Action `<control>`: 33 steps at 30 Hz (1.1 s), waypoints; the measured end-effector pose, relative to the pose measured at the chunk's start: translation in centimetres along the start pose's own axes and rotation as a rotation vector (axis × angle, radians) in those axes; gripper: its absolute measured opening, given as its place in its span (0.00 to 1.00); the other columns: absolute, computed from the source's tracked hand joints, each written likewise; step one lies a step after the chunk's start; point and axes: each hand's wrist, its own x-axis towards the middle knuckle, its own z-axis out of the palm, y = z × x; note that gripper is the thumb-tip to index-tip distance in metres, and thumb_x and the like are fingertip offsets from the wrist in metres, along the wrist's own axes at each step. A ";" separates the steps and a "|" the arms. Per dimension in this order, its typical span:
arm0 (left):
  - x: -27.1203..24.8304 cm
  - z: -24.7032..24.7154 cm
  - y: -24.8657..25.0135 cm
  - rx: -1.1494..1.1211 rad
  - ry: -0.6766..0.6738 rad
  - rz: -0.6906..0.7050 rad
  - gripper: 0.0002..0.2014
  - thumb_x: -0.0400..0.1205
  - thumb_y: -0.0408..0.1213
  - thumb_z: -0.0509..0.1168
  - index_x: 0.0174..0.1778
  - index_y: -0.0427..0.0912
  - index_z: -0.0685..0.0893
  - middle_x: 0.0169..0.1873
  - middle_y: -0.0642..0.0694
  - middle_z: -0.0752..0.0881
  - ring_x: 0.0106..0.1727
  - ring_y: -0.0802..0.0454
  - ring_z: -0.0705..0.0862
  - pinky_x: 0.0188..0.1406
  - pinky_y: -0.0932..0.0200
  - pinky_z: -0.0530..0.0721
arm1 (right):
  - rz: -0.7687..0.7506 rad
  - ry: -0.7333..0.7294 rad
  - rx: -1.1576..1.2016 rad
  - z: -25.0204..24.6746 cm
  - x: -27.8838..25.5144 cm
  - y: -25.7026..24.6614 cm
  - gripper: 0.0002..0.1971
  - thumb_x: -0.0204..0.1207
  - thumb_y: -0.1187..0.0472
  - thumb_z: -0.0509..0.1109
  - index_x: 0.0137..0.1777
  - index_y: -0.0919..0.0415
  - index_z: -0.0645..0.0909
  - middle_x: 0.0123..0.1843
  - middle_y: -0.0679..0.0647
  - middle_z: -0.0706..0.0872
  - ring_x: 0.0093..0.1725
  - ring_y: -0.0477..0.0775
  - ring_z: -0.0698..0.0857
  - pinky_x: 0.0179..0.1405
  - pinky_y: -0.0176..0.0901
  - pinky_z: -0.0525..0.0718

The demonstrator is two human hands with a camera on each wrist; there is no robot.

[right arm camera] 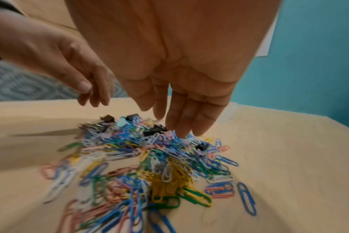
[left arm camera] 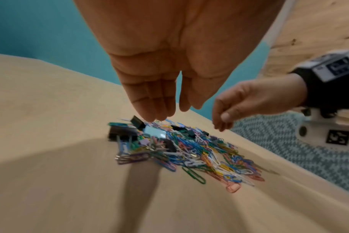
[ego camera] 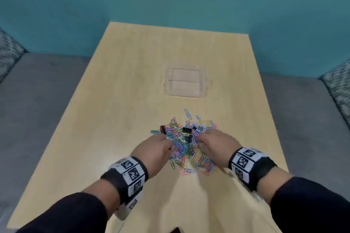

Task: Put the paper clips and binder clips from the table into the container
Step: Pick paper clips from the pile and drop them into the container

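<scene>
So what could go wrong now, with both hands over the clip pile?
1. The paper clips lie tangled, so a scoop may drag chains that drop before reaching the container, which stands apart from the pile.
2. The black binder clips sit buried among them and may slip out.
3. Stray clips near the table edge may be missed.

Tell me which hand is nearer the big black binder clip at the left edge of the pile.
Left. The left hand hangs just beside the big black binder clip, fingertips over that end of the pile. The right hand is over the pile's opposite side, farther away.
</scene>
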 end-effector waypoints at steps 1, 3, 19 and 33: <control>0.9 0.6 0.6 0.023 -0.001 0.024 0.11 0.84 0.43 0.56 0.52 0.46 0.83 0.45 0.48 0.79 0.49 0.47 0.79 0.46 0.50 0.79 | 0.026 0.043 0.001 0.3 0.8 0.1 0.08 0.82 0.56 0.57 0.49 0.57 0.76 0.47 0.53 0.79 0.49 0.58 0.79 0.47 0.54 0.80; 1.9 1.5 1.7 0.042 0.022 0.039 0.10 0.84 0.41 0.56 0.50 0.44 0.82 0.45 0.47 0.78 0.49 0.46 0.78 0.45 0.51 0.78 | 0.132 0.141 0.067 0.7 1.4 0.3 0.07 0.82 0.57 0.58 0.49 0.57 0.77 0.47 0.54 0.79 0.49 0.59 0.79 0.46 0.55 0.81; 0.3 7.8 5.3 0.252 -0.068 -0.048 0.33 0.83 0.53 0.55 0.82 0.47 0.51 0.83 0.40 0.44 0.82 0.34 0.42 0.78 0.36 0.53 | 0.090 0.003 -0.014 6.5 -2.1 -0.8 0.36 0.80 0.44 0.61 0.83 0.46 0.48 0.86 0.56 0.45 0.83 0.63 0.40 0.79 0.63 0.52; 2.3 7.2 5.7 0.239 -0.025 -0.175 0.31 0.79 0.52 0.63 0.78 0.50 0.62 0.77 0.41 0.63 0.73 0.37 0.63 0.61 0.41 0.73 | 0.090 0.099 -0.067 6.5 -0.8 -0.3 0.36 0.70 0.51 0.72 0.78 0.51 0.65 0.75 0.58 0.71 0.70 0.66 0.71 0.59 0.60 0.76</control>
